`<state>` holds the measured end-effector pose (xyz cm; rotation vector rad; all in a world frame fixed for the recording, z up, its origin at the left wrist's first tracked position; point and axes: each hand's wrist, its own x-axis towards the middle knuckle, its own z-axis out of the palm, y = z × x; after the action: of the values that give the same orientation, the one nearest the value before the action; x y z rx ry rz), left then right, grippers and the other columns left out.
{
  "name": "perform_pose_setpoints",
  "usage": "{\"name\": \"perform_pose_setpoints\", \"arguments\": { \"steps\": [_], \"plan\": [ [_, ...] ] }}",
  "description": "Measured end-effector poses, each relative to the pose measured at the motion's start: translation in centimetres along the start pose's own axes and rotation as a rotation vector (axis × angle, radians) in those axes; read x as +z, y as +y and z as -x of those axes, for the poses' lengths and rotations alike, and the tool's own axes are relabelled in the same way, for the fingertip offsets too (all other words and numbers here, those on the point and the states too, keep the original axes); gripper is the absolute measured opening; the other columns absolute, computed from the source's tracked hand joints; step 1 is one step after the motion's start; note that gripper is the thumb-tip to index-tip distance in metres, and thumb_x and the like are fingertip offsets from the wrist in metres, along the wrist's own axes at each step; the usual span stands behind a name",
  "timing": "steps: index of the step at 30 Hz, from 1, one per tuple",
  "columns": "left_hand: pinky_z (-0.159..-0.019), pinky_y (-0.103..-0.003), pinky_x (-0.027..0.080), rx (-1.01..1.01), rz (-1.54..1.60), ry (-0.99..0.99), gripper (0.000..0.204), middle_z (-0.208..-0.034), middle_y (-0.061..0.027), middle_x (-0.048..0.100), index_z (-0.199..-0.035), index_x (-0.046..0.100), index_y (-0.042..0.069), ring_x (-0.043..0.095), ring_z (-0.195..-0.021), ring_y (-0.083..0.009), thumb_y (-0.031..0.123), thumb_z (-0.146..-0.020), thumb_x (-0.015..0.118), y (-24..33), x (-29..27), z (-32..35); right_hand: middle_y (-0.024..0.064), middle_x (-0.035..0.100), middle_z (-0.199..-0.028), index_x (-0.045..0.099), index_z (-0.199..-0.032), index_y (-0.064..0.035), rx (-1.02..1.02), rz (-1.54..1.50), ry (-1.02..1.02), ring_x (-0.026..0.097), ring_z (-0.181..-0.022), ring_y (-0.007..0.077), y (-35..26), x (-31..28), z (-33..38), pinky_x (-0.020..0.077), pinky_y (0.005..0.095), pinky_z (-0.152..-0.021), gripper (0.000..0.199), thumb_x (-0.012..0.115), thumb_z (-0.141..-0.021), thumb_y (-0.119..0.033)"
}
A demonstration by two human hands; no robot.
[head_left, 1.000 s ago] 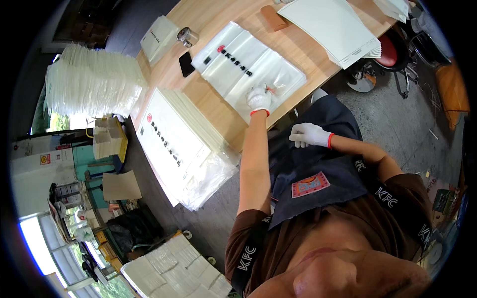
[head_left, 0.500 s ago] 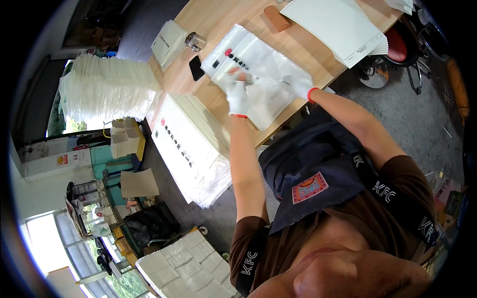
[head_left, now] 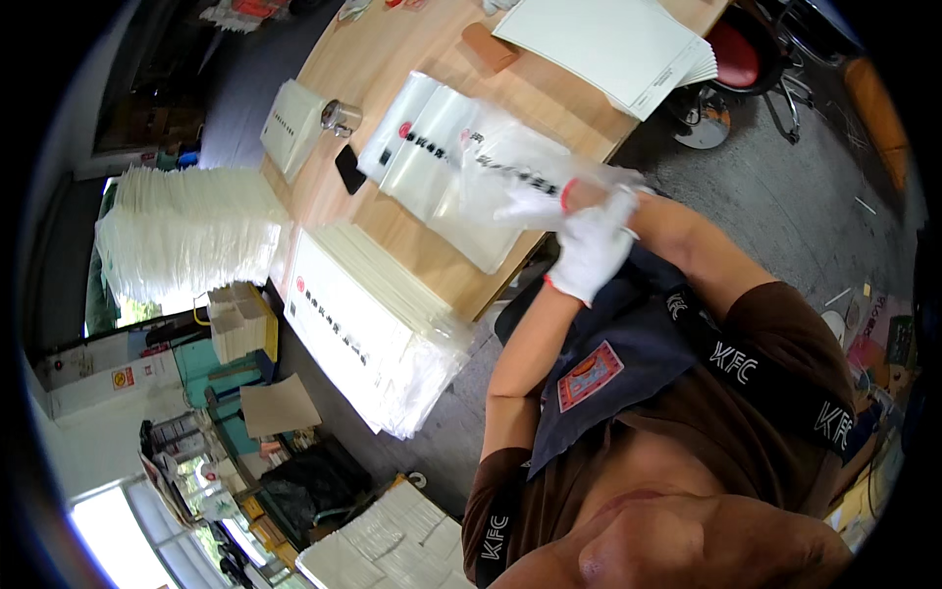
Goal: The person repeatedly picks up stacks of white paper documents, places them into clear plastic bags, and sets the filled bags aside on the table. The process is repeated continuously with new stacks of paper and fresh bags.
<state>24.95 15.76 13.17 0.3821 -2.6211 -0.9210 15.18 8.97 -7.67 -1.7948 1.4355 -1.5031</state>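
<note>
A clear plastic bag [head_left: 510, 157] with dark print and a red round mark is lifted over the near edge of a flat pile of similar plastic bags [head_left: 417, 157]. My right hand [head_left: 533, 204], in a white glove with a red cuff, shows blurred through the film, its fingers stretched toward the pile. The bag covers that hand and its wrist. My left hand [head_left: 597, 245], gloved the same way, crosses in front at my right wrist and is closed on the bag's near edge. Its fingertips are partly blurred.
A tall stack of filled bags [head_left: 343, 324] leans along the table's left edge, with another stack [head_left: 191, 236] beyond. A phone [head_left: 349, 169], a metal-lidded jar [head_left: 340, 118], a brown block [head_left: 489, 47] and white sheets [head_left: 608, 49] lie on the table [head_left: 392, 59]. A red stool [head_left: 731, 54] stands at right.
One bag has come up off the pile and now covers my right hand. My left hand has moved from the pile rightward and nearer, to my right wrist. The view has shifted slightly.
</note>
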Motion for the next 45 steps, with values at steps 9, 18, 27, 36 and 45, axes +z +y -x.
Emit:
{"name": "perform_pose_setpoints", "arguments": {
  "steps": [9,18,27,36,45],
  "plan": [
    [-0.060,-0.026,0.047,-0.504,0.228,0.356,0.016,-0.100,-0.0071,0.066,-0.107,0.060,0.006,0.055,-0.061,-0.0125,0.011,-0.095,0.051,-14.2,-1.3,1.7,0.0069,0.061,-0.108,0.059,-0.112,-0.0141,0.150,1.119,0.059,0.057,-0.105,0.0251,-7.7,-19.2,4.4,0.0477,0.0403,-0.085,0.033,0.057,-0.079,-0.014],
    [-0.082,-0.030,0.047,-0.378,0.472,-0.002,0.029,-0.112,-0.0082,0.062,-0.119,0.056,0.003,0.059,-0.096,-0.0183,0.017,-0.093,0.054,-12.3,3.6,-6.4,0.0072,0.062,-0.077,0.058,-0.095,-0.0079,-0.117,1.228,-0.088,0.063,-0.068,0.0258,-3.9,-26.0,4.5,0.0517,0.0370,-0.062,0.022,0.058,-0.078,-0.022],
    [-0.079,-0.037,0.051,-0.910,1.053,0.240,0.034,-0.103,-0.0142,0.060,-0.115,0.052,-0.003,0.059,-0.093,-0.0231,0.008,-0.083,0.056,-15.3,7.0,-5.0,0.0121,0.065,-0.094,0.062,-0.100,-0.0090,0.076,0.609,0.099,0.060,-0.101,0.0254,-15.0,-18.3,5.2,0.0446,0.0378,-0.093,0.029,0.065,-0.082,-0.032],
    [-0.080,-0.046,0.052,-0.246,-0.094,-0.082,0.067,-0.127,-0.0279,0.051,-0.143,0.029,0.008,0.064,-0.091,-0.0403,0.021,-0.085,0.059,-4.6,4.5,-3.0,0.0136,0.062,-0.115,0.055,-0.123,0.0018,0.649,-0.546,0.372,0.056,-0.111,0.0205,-9.0,-16.6,7.5,0.0434,0.0331,-0.095,0.051,0.064,-0.087,-0.032],
    [-0.085,-0.026,0.040,-0.555,0.690,0.021,0.066,-0.145,-0.0169,0.036,-0.145,0.028,0.008,0.045,-0.101,-0.0201,0.021,-0.087,0.056,-6.8,0.4,-1.8,0.0172,0.063,-0.095,0.064,-0.098,-0.0060,0.613,0.402,0.108,0.061,-0.086,0.0369,-12.9,-18.0,7.3,0.0494,0.0408,-0.073,0.037,0.058,-0.086,-0.040]
  ]
}}
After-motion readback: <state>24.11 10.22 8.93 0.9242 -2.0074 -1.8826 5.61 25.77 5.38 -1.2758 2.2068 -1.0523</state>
